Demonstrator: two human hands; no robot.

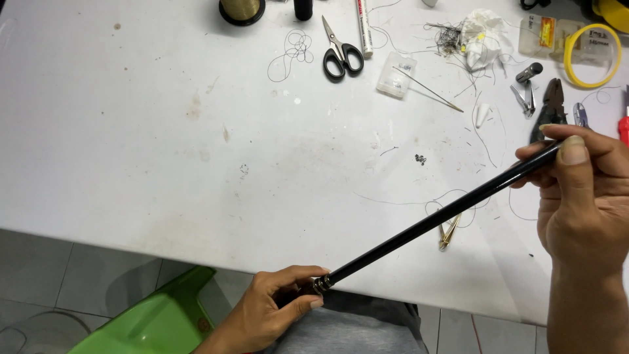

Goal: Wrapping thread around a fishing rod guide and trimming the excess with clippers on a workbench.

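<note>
A long thin black rod point(432, 219) with a ringed metal band near its lower end runs diagonally above the white table point(164, 151). My left hand point(265, 308) grips its lower end at the ringed part, over my lap near the table's front edge. My right hand point(580, 196) pinches the upper end between thumb and fingers at the right. Under the rod, gold-coloured tweezers point(449, 233) lie on the table among loose thin wire.
At the table's far side lie black-handled scissors point(337, 49), a marker pen point(363, 29), a small clear plastic box point(396, 74) with a long needle, crumpled tissue point(481, 36), pliers point(550, 105), nail clippers point(526, 88), a yellow ring point(593, 56). A green plastic stool point(154, 321) stands below left.
</note>
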